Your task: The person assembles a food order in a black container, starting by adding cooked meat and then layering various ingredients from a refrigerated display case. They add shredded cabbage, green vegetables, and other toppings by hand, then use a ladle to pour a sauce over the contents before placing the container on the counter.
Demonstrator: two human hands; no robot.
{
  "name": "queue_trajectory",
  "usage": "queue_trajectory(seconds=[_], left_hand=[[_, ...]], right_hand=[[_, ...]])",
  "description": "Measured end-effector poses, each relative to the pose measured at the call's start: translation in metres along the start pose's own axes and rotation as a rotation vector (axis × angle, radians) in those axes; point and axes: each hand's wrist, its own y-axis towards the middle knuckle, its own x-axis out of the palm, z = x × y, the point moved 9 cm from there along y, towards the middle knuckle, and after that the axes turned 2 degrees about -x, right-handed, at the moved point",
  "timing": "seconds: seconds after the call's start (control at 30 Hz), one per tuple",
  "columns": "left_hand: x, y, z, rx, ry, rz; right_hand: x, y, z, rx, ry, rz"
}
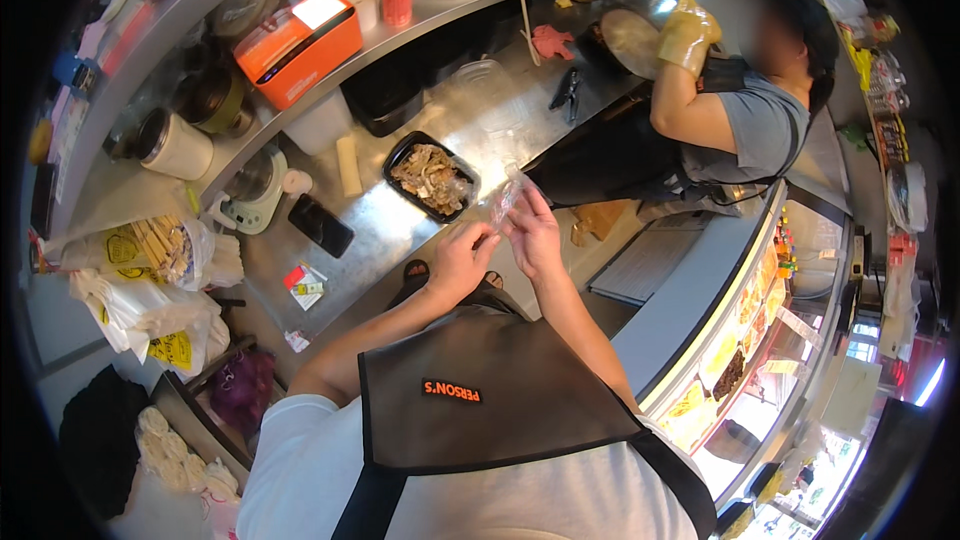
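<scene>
A crumpled piece of clear plastic film [507, 202] is between my hands, in front of my chest. My right hand [535, 232] grips it with bent fingers. My left hand [462, 260] is closed, its fingertips pinched together at the film's lower edge. Whether the film is a bag or a thin glove, I cannot tell. Just beyond my left hand, a black plastic tray [398, 152] stands on the steel counter [385, 225]. Brownish chopped food [430, 176], seemingly meat, fills it, with clear plastic lying over its right part.
Left of the tray lie a pale roll [349, 166], a black phone [321, 225] and a kitchen scale [252, 190]. An orange printer [300, 48] sits on the shelf. Black-handled pliers or tongs [567, 94] lie farther back. A co-worker in yellow gloves [688, 34] stands at the right.
</scene>
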Motion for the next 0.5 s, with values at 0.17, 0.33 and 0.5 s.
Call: queue_trajectory(seconds=[0.17,0.33,0.5], left_hand=[[0.031,-0.012,0.017,0.141,0.017,-0.168],[0.044,-0.011,0.043,0.243,-0.001,-0.158],[0.058,-0.018,0.033,0.209,0.031,-0.287]], right_hand=[[0.002,0.007,-0.010,0.070,0.048,0.032],[-0.017,0.007,-0.014,0.140,0.049,-0.044],[-0.008,-0.004,-0.014,0.266,-0.242,-0.244]])
